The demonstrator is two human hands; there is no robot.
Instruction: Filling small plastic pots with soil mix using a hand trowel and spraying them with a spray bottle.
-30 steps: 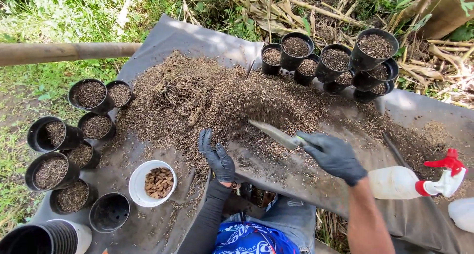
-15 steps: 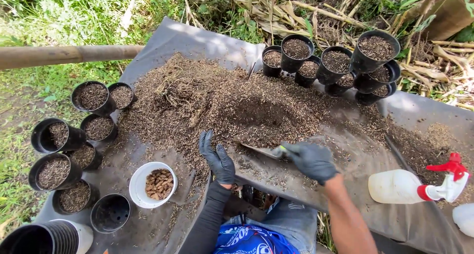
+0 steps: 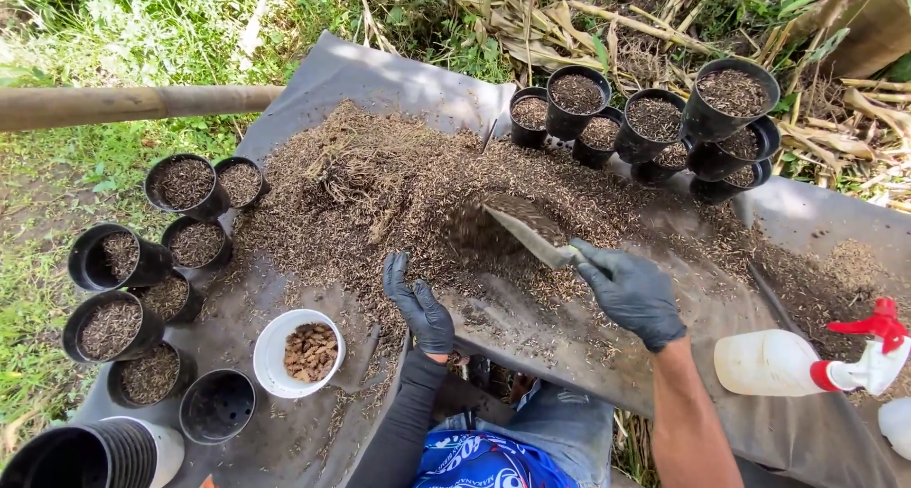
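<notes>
My right hand (image 3: 631, 293), in a black glove, grips the handle of a metal trowel (image 3: 527, 230) whose blade is loaded with brown potting mix and lifted just above the big mix pile (image 3: 380, 189). My left hand (image 3: 418, 303), also in a black glove, rests flat with fingers apart on the grey tarp (image 3: 380, 75) at the near edge of the pile. It holds nothing. A white bowl of brown chunks (image 3: 297, 352) sits on the tarp to the left of my left hand.
Black pots filled with mix (image 3: 185, 182) cluster at the left, with an empty pot (image 3: 217, 405) and a stack of pots (image 3: 66, 459) near me. More filled pots (image 3: 655, 118) stand at the back right. A spray bottle (image 3: 807, 360) lies at the right. A wooden pole (image 3: 133, 103) crosses at the left.
My right hand swung the trowel left into the pile and lifted it out loaded with mix. My left hand stayed flat on the tarp.
</notes>
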